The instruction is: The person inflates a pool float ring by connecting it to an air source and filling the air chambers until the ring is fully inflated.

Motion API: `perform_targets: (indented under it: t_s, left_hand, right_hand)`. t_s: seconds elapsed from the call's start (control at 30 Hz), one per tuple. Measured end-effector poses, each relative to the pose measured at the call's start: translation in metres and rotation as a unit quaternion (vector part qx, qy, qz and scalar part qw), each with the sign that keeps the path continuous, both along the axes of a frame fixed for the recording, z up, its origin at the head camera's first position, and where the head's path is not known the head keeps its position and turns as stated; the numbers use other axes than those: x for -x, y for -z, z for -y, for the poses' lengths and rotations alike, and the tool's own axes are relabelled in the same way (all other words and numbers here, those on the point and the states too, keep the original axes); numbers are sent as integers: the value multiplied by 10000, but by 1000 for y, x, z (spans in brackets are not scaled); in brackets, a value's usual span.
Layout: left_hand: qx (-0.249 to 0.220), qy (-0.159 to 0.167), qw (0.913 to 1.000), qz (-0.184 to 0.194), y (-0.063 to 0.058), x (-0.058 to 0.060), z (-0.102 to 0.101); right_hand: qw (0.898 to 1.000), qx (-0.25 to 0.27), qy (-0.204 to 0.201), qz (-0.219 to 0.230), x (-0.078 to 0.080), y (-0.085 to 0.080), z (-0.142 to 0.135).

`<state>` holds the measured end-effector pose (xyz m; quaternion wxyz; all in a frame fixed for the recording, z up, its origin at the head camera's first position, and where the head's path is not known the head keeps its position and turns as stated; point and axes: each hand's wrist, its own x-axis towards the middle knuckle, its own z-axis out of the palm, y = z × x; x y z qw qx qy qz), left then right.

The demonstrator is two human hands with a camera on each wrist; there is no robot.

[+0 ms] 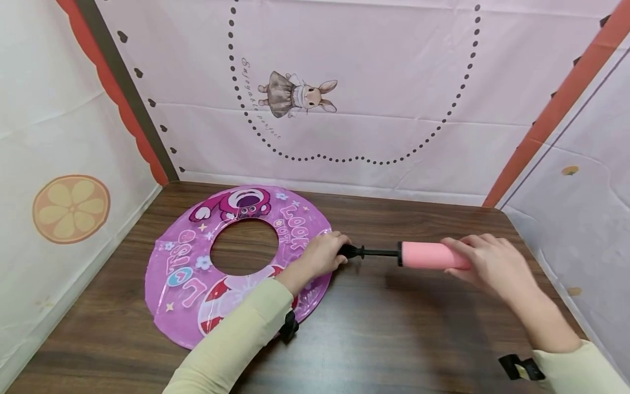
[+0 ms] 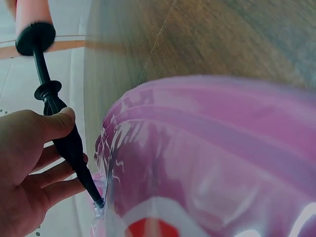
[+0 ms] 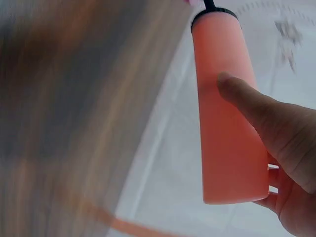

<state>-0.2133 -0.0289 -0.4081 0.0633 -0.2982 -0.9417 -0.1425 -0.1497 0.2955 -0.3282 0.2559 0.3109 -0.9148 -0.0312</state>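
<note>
A pink hand pump (image 1: 427,255) with a black rod and nozzle lies level above the wooden table. My right hand (image 1: 494,265) grips its pink barrel, thumb along one side in the right wrist view. The black nozzle (image 2: 71,148) is held between the thumb and fingers of my left hand (image 1: 322,253). In the left wrist view its tip meets the clear valve (image 2: 99,208) at the edge of a purple swim ring (image 1: 179,262). The ring lies on the table, partly filled, with bear, flower and letter prints. My left forearm covers part of it.
The dark wooden table (image 1: 384,339) has a printed cloth wall (image 1: 394,65) behind it, with a rabbit figure. More cloth walls stand at the left (image 1: 29,137) and right (image 1: 590,180). Black bands sit on both sleeves.
</note>
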Motion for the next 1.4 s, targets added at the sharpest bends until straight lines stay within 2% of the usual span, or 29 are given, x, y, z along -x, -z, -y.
perform_targets:
  t_s: [0.17,0.27,0.37,0.47,0.63,0.77,0.9,1.13,1.4]
  left_hand:
    - [-12,-102,9999,-9,0,-1,2]
    - [-1,-91,9999,-44,0,-2,2]
    - [56,-26,9999,-146,0,-2,2]
    - [171,47,9994,-311,1,-3,2]
    - [286,158,9978,-577,2,-3,2]
    - [116,178,9983,-541,3,-4,2]
    - [4,196,9989,-424,2,-3,4]
    - [52,185,9996,-186,-1,-2,3]
    - [57,151,9998,-77,-2,-1,1]
  right_hand:
    - [9997,159,170,-95,-5,-14,-33]
    - [9996,225,84,-173,-6,-13,-38]
    - [9997,157,-82,-157,-4,-5,-23]
    - [9997,-96,-232,-33,1,6,5]
    - [9987,-343,-329,-157,10,16,43]
    - [9986,-402,-245,-219,13,18,62]
    - [9989,-395,-181,-194,13,20,68]
    - [9993,-281,-163,-171,9,16,46]
    - [9998,165,59,-73,-3,1,-4]
